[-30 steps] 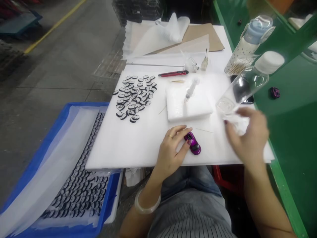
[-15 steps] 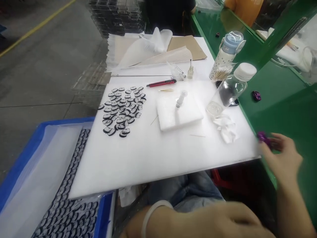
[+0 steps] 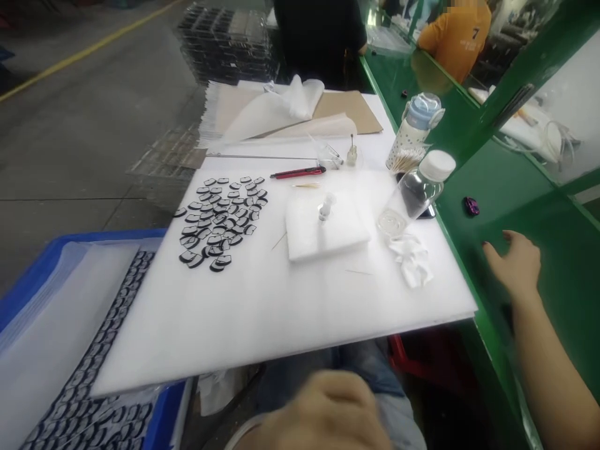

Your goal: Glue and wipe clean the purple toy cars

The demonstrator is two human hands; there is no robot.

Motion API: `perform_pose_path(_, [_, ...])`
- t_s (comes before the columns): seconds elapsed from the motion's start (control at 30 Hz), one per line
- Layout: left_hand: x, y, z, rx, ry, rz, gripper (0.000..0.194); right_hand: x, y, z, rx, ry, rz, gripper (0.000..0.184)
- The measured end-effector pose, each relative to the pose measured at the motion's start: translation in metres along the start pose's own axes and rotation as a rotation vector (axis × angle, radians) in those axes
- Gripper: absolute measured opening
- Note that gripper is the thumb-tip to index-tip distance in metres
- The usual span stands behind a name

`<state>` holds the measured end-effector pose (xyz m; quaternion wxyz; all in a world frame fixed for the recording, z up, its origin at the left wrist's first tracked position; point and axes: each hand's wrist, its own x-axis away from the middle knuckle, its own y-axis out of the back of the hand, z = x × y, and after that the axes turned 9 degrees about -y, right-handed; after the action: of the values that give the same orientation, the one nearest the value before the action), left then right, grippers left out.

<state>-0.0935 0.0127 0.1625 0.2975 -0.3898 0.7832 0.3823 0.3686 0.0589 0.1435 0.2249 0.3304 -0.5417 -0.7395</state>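
Observation:
My right hand (image 3: 518,265) is over the green bench (image 3: 497,231), thumb and index finger apart, with nothing visible between them. Just beyond its fingertips lies a small shiny purple piece (image 3: 471,206). My left hand (image 3: 335,409) is low at the bottom edge, in front of my lap, blurred, its fingers curled in; what is inside is hidden. On the white board (image 3: 262,312) lie many small black-rimmed pale pieces (image 3: 220,219). A white foam pad (image 3: 347,237) carries a small upright syringe-like tube (image 3: 325,207).
On the board are a red utility knife (image 3: 297,172), a clear bottle (image 3: 407,200), a spotted flask (image 3: 407,137), cotton swabs (image 3: 407,160) and crumpled tissue (image 3: 415,265). A blue tray (image 3: 60,250) of similar pieces stands at left. A green post (image 3: 515,94) rises at right. People sit beyond.
My right hand, which held a purple piece, has moved forward over the bench and opened; that piece is out of sight. My left hand has drawn back leftward. The view has shifted slightly.

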Motion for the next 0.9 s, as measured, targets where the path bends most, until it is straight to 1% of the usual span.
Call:
perform_pose_path(0.07, [-0.001, 0.011, 0.014, -0.162, 0.251, -0.251, 0.015, -0.035, -0.013, 0.017, 0.006, 0.019, 0.02, 0.056])
perform_pose_path(0.1, [-0.001, 0.014, 0.022, -0.246, 0.338, -0.334, 0.013, -0.05, -0.019, 0.025, 0.014, 0.026, 0.035, 0.058])
perform_pose_path(0.13, [0.0, 0.014, 0.031, -0.32, 0.399, -0.39, 0.012, -0.063, -0.024, 0.033, 0.027, 0.028, 0.053, 0.059])
perform_pose_path(0.17, [0.001, 0.013, 0.04, -0.37, 0.459, -0.399, 0.009, -0.074, -0.029, 0.04, 0.045, 0.018, 0.067, 0.059])
perform_pose_path(0.23, [0.004, 0.008, 0.054, -0.39, 0.582, -0.334, 0.004, -0.089, -0.036, 0.052, 0.093, -0.028, 0.088, 0.055])
perform_pose_path(0.27, [0.006, 0.005, 0.059, -0.38, 0.636, -0.285, 0.004, -0.092, -0.039, 0.056, 0.119, -0.056, 0.099, 0.053])
perform_pose_path(0.33, [0.009, 0.002, 0.063, -0.354, 0.696, -0.204, 0.008, -0.092, -0.04, 0.058, 0.161, -0.091, 0.128, 0.052])
perform_pose_path(0.4, [0.011, 0.0, 0.063, -0.347, 0.701, -0.154, 0.011, -0.082, -0.036, 0.052, 0.184, -0.083, 0.178, 0.053])
perform_pose_path(0.47, [0.011, 0.001, 0.062, -0.348, 0.689, -0.11, 0.012, -0.063, -0.026, 0.039, 0.203, -0.054, 0.227, 0.053])
perform_pose_path(0.6, [0.011, 0.003, 0.061, -0.376, 0.625, -0.035, 0.014, -0.017, 0.006, 0.009, 0.245, 0.001, 0.298, 0.05])
perform_pose_path(0.67, [0.012, 0.003, 0.061, -0.392, 0.589, -0.013, 0.014, 0.003, 0.024, 0.003, 0.249, 0.029, 0.323, 0.046])
perform_pose_path(0.7, [0.012, 0.003, 0.062, -0.398, 0.574, -0.002, 0.013, 0.013, 0.032, 0.005, 0.243, 0.049, 0.326, 0.045])
perform_pose_path(0.77, [0.014, 0.002, 0.062, -0.413, 0.543, 0.011, 0.012, 0.032, 0.044, 0.021, 0.207, 0.115, 0.303, 0.044])
perform_pose_path(0.8, [0.015, 0.001, 0.062, -0.422, 0.526, 0.013, 0.01, 0.043, 0.048, 0.035, 0.152, 0.2, 0.268, 0.044])
perform_pose_path(0.83, [0.016, 0.001, 0.062, -0.434, 0.509, 0.011, 0.01, 0.056, 0.049, 0.052, 0.078, 0.316, 0.242, 0.043])
perform_pose_path(0.87, [0.017, 0.0, 0.062, -0.444, 0.493, 0.009, 0.014, 0.07, 0.048, 0.073, -0.044, 0.5, 0.203, 0.04])
perform_pose_path(0.9, [0.017, 0.001, 0.061, -0.451, 0.485, 0.012, 0.024, 0.086, 0.046, 0.096, -0.184, 0.724, 0.191, 0.036])
